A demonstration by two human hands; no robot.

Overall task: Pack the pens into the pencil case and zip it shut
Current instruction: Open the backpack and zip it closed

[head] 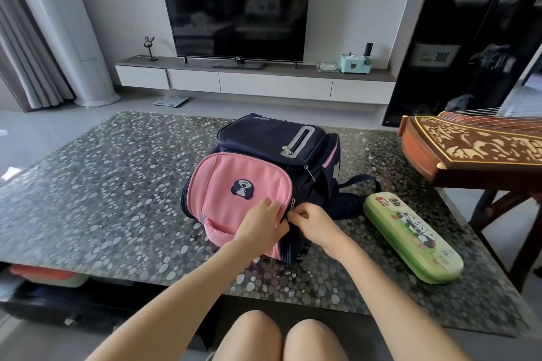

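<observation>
Right hand [308,221] pinches the backpack [264,173] zipper pull; left hand [261,221] braces the pink flap beside it. Fabric could snag the slider.

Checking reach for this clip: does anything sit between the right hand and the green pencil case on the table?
Nothing visible does. The green hard-shell pencil case lies on bare pebble-patterned tabletop, right of the right hand, which pinches a zipper on the pink-and-navy backpack.

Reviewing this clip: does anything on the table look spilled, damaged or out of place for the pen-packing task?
Nothing is spilled or damaged. One oddity: no pens are visible, and both hands are at the backpack zipper, left hand on the pink flap, right hand pinching the pull. The green pencil case lies closed and untouched on the table.
</observation>
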